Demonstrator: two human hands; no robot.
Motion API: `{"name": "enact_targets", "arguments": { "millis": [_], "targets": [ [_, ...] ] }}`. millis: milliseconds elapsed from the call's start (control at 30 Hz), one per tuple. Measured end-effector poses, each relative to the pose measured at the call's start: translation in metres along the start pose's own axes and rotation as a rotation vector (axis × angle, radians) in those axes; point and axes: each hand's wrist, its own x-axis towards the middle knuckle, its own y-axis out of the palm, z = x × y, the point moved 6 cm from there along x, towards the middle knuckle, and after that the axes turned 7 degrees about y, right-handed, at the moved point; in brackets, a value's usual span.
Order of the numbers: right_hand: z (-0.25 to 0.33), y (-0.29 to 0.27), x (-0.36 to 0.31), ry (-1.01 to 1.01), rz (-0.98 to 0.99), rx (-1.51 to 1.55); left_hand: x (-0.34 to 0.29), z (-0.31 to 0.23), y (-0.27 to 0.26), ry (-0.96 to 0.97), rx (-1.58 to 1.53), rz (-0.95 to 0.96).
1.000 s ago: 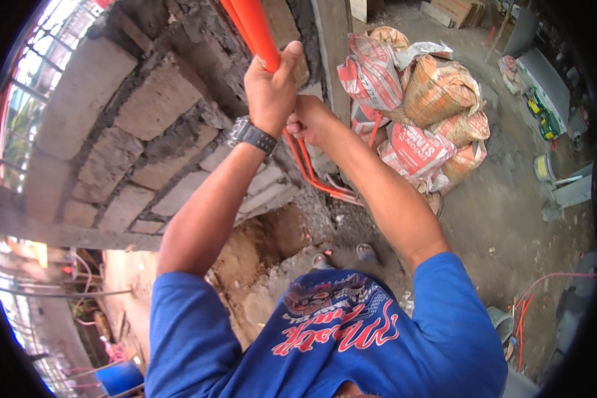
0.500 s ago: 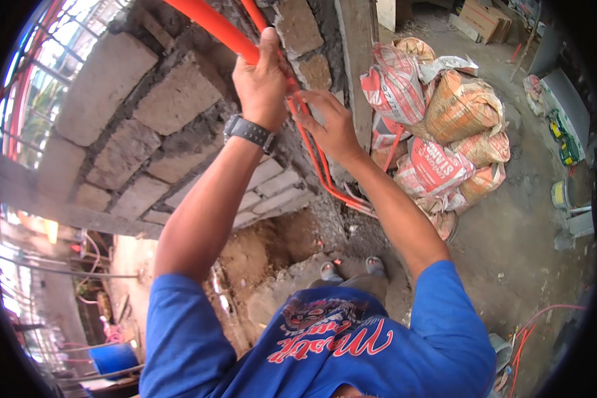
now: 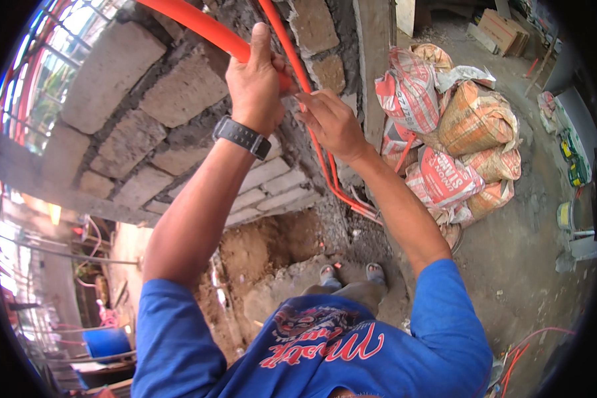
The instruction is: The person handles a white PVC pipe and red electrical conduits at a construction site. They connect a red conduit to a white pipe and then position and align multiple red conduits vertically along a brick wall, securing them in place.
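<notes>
A thick orange pipe [image 3: 202,28] comes in from the top left, and my left hand [image 3: 253,89] is wrapped around its lower end with the thumb up along it. Close by on the right, my right hand [image 3: 335,125] has its fingers bent together in a pinch. Whatever lies between those fingertips is too small to make out. A thinner orange conduit [image 3: 284,34] runs down the wall behind both hands. Beneath my right hand, thin orange conduits [image 3: 326,174] continue downward and bend near the wall's foot.
A stone block wall [image 3: 182,89] with rough mortar stands ahead, beside an upright post [image 3: 374,60]. Filled sacks [image 3: 448,179] are piled on the right. Dug soil [image 3: 259,249] lies before my feet. A blue container [image 3: 106,343] is at the lower left, and a cardboard box [image 3: 502,30] at the far right.
My left hand and the thick pipe have shifted left, leaving a wider gap to the thin conduit. My right hand stays close to the left, its fingers more curled. The whole view has shifted slightly.
</notes>
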Motion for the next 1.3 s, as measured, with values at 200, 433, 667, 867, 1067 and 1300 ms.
{"name": "enact_targets", "arguments": {
  "millis": [200, 433, 667, 867, 1067, 1300],
  "targets": [
    [-0.002, 0.003, -0.004, -0.009, -0.023, 0.0, 0.002, 0.009, -0.003, -0.016, 0.019, -0.019],
    [-0.005, 0.001, 0.001, 0.019, -0.063, -0.022, 0.002, 0.009, 0.003, 0.028, 0.057, -0.017],
    [-0.009, 0.006, -0.005, 0.109, -0.09, 0.017, 0.007, 0.015, 0.002, 0.048, 0.072, 0.009],
    [-0.018, 0.009, -0.016, 0.119, -0.087, 0.044, 0.011, 0.025, -0.001, 0.047, 0.076, -0.03],
    [-0.032, 0.008, -0.011, 0.14, -0.079, 0.018, 0.024, 0.02, 0.008, 0.072, 0.04, 0.008],
    [-0.033, 0.011, -0.004, 0.121, -0.065, 0.035, 0.023, 0.02, 0.006, 0.022, 0.052, 0.058]
  ]
}}
